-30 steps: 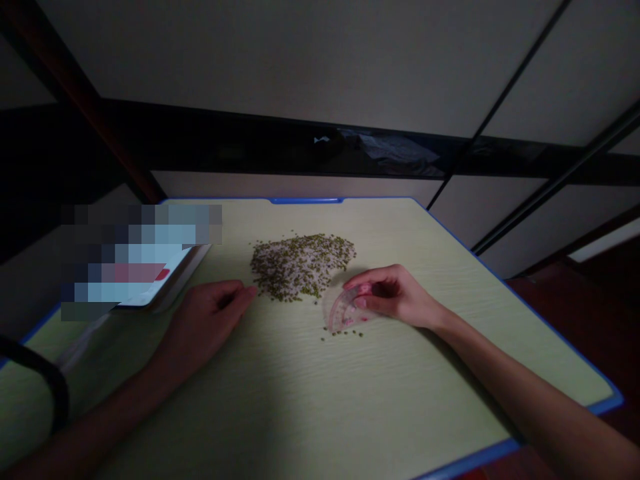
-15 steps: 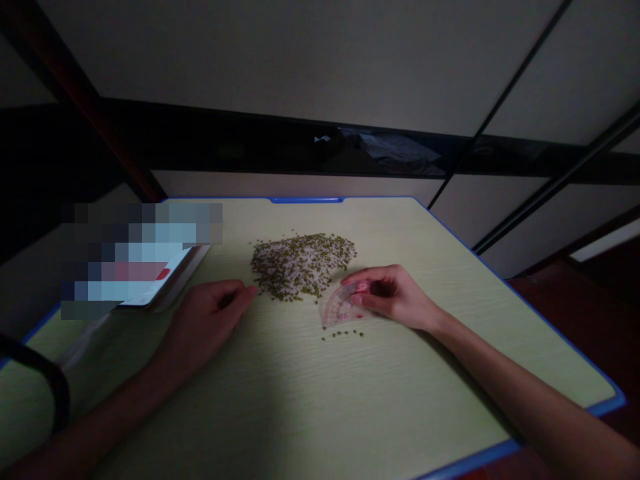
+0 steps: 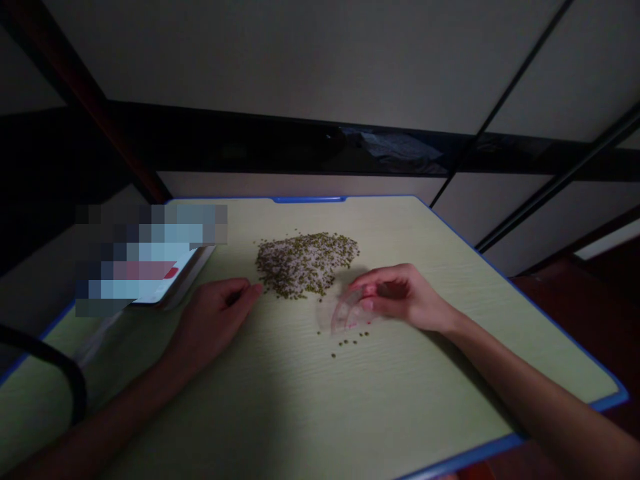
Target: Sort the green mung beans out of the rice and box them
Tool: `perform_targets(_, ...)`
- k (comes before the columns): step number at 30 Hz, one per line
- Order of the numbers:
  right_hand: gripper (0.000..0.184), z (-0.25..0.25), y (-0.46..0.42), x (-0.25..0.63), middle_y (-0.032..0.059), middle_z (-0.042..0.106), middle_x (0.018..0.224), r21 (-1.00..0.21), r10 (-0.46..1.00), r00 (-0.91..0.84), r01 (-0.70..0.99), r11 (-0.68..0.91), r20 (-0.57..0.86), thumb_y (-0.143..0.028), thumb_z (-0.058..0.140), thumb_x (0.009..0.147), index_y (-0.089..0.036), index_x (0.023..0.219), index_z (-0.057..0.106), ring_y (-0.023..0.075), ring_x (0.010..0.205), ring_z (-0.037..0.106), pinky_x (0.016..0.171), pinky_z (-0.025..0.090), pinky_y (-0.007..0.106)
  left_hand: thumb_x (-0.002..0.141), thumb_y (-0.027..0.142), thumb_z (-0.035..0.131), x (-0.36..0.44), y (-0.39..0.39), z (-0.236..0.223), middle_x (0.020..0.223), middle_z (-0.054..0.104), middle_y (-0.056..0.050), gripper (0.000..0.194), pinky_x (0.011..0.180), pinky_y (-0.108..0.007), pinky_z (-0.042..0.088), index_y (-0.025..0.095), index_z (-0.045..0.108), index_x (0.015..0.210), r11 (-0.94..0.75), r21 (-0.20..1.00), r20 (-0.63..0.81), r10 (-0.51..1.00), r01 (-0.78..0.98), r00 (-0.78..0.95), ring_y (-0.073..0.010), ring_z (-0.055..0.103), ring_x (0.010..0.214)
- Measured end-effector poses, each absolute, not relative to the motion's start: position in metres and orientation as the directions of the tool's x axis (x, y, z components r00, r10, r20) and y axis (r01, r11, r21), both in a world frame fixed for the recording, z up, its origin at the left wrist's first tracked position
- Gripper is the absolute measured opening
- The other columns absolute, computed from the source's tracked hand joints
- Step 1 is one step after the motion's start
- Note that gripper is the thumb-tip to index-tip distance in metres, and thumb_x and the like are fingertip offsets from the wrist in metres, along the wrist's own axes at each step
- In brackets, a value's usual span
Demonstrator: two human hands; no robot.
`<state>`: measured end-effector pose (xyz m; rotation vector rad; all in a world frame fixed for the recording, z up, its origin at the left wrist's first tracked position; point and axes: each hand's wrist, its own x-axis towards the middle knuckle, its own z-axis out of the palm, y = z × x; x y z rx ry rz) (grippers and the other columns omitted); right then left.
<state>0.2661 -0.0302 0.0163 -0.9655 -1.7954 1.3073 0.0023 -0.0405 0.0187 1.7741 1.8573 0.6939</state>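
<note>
A heap of mung beans (image 3: 307, 263) mixed with small pale grains lies in the middle of the table. At its near left edge rests my left hand (image 3: 220, 307), fingers curled and thumb pressed to the forefinger, with nothing visible in it. My right hand (image 3: 400, 297), right of the heap, pinches a clear plastic protractor (image 3: 345, 313) with red markings between thumb and fingers. The protractor is tilted and slightly blurred. Just in front of its curved edge several loose beans (image 3: 350, 341) are scattered on the tabletop.
The pale wood-grain table (image 3: 280, 407) has a blue rim. At its left a device with a lit screen (image 3: 155, 290) stands, partly pixelated. A black cable-like loop (image 3: 75, 383) crosses the lower left. Cabinet panels (image 3: 300, 60) stand behind the table.
My right hand has moved slightly right with the protractor, which tilts differently. The few loose beans have shifted and spread nearer to me. My left hand keeps its pose; the view has shifted slightly.
</note>
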Motion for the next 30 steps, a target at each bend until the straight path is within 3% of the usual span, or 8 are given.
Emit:
perform_targets(3,0.018,0.023,-0.038,0.274,0.0025,0.061,0.068,-0.926,0.939,-0.307,0.284,0.247,0.156,-0.020,0.066,0.069,-0.013,0.086,0.067,0.0112,0.060,0.051,0.055,0.042,0.025,0.072,0.044,0.039,0.003,-0.040,0.018,0.043,0.029,0.008,0.036,0.049,-0.024,0.024,0.021,0.033,0.045,0.015,0.661,0.013,0.999,0.750,-0.031,-0.0101,0.035,0.046)
perform_targets(8,0.018,0.020,-0.069,0.288,0.0058,0.062,0.067,-0.890,0.986,-0.159,0.443,0.112,0.045,-0.025,0.063,0.069,-0.012,0.081,0.063,0.0125,0.056,0.052,0.048,0.040,0.025,0.073,0.039,0.039,0.003,-0.041,0.017,0.042,0.030,0.008,0.034,0.050,-0.024,0.022,0.021,0.033,0.045,-0.024,0.657,0.042,0.999,0.754,-0.005,-0.0103,0.035,0.047)
perform_targets(13,0.027,0.011,-0.095,0.287,-0.0011,0.051,0.051,-0.807,0.999,-0.006,0.590,0.038,0.043,-0.029,0.057,0.072,-0.010,0.089,0.059,0.0102,0.044,0.044,0.041,0.032,0.023,0.074,0.038,0.040,0.003,-0.041,0.016,0.041,0.029,0.007,0.034,0.049,-0.025,0.021,0.021,0.033,0.045,-0.041,0.661,0.060,0.998,0.749,0.002,-0.0102,0.033,0.047)
perform_targets(30,0.023,0.005,-0.099,0.237,-0.0021,0.050,0.050,-0.783,0.997,-0.007,0.619,0.068,0.081,-0.027,0.054,0.074,-0.011,0.089,0.060,0.0093,0.043,0.040,0.041,0.028,0.022,0.072,0.041,0.039,0.003,-0.040,0.016,0.038,0.031,0.006,0.035,0.047,-0.026,0.020,0.023,0.032,0.042,-0.064,0.659,0.092,0.996,0.749,0.004,-0.0119,0.034,0.044)
